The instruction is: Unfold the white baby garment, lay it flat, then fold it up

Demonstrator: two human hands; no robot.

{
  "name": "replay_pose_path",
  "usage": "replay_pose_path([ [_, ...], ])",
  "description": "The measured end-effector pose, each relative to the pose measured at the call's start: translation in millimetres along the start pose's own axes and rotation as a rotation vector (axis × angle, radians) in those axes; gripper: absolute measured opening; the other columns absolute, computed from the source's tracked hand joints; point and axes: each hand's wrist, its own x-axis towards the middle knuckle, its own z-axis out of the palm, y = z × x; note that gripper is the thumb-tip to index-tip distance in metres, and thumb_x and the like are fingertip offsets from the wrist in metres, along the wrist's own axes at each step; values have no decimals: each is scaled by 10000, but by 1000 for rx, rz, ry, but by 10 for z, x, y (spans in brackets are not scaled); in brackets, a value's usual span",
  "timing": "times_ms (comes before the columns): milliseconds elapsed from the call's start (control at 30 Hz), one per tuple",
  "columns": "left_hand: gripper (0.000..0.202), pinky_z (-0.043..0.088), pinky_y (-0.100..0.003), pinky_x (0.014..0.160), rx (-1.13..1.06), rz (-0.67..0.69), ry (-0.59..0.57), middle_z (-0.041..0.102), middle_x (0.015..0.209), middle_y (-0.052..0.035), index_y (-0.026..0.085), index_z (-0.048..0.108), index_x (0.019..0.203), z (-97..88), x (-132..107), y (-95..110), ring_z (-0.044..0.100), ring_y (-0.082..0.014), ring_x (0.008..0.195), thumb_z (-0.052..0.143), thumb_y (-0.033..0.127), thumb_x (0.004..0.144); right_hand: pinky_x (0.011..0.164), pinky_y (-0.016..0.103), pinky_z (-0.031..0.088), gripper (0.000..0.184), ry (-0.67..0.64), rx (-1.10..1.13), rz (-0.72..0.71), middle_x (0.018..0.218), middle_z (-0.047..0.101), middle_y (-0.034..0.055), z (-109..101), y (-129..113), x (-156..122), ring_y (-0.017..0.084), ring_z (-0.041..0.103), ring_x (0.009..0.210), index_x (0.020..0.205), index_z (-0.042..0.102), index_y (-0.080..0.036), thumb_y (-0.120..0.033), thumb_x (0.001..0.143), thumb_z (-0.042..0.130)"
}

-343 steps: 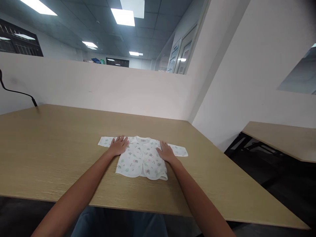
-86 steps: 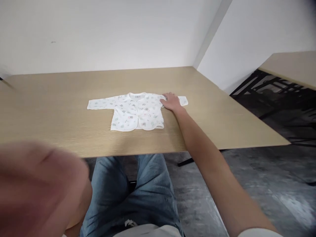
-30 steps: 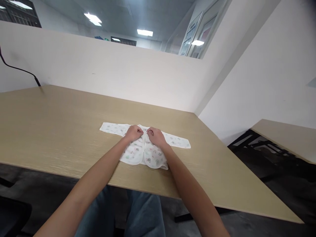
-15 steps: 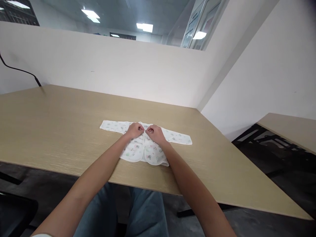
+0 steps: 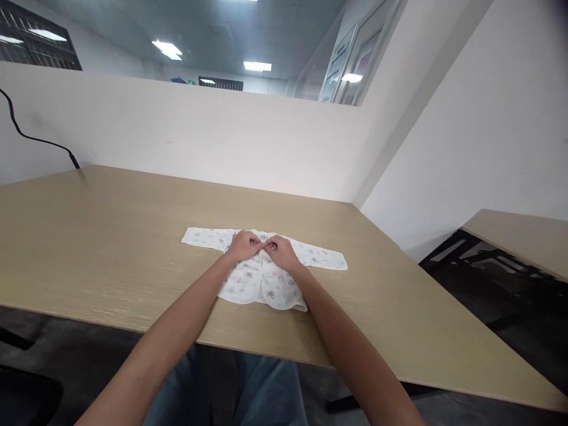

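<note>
A white baby shirt (image 5: pixel 261 285) with a small coloured print lies flat on the wooden table (image 5: pixel 110 236), its sleeves stretched out to both sides. My left hand (image 5: pixel 243 246) and my right hand (image 5: pixel 281 252) meet at its centre, just below the collar. Their fingertips pinch the front edges together, and the hands hide most of the neckline. The lower front panels show below my wrists, with rounded corners.
A low white partition (image 5: pixel 177 142) runs along the table's far edge, with a black cable (image 5: pixel 31 139) hanging on it at the left. A second table (image 5: pixel 515 236) stands at the right, above a dark floor. My jeans show below the near edge.
My left hand has come back from near the camera to the shirt. Both hands have moved to the centre and now pinch the front edges, and the view has tilted up from my lap.
</note>
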Motion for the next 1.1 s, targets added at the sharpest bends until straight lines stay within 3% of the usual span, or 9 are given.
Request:
replay_pose_path([
  [200,130,491,-320,865,87,-34,21,772,871,-28,220,792,789,-20,-22,67,681,-198,864,681,255,846,762,292,452,126,-5,4,-35,838,661,24,31,44,-1,176,573,788,777,622,-204,-263,888,611],
  [367,119,476,-348,911,179,-23,42,759,855,-35,213,753,745,-1,-23,55,668,-221,915,680,235,837,740,288,458,98,-1,62,18,840,673,22,36,68,19,174,580,762,805,663,-198,-247,858,598],
  [533,68,481,-319,889,185,40,73,746,909,-37,208,756,845,29,-23,22,650,-217,939,704,177,813,735,288,463,95,61,57,41,861,675,29,66,73,30,172,582,750,853,681,-187,-176,838,588],
  [767,179,485,-308,871,218,98,43,745,937,-55,217,832,919,16,-71,4,647,-218,930,656,203,889,829,324,481,223,-10,1,-188,944,698,48,-32,86,-61,190,610,849,947,755,-206,-95,903,566],
  [967,233,483,-339,904,324,131,-27,741,988,-83,233,845,987,-64,-121,23,654,-252,996,637,203,885,1007,395,468,278,-75,-50,-201,1091,700,78,-124,62,-135,239,619,1071,1085,779,-214,-77,879,653],
  [1100,188,477,-330,906,227,153,-15,743,996,-72,210,818,969,-128,-167,-21,657,-240,990,675,224,847,954,352,476,223,-66,-9,-201,1037,712,56,-198,-26,-157,214,629,1012,1001,752,-193,-62,834,683],
])
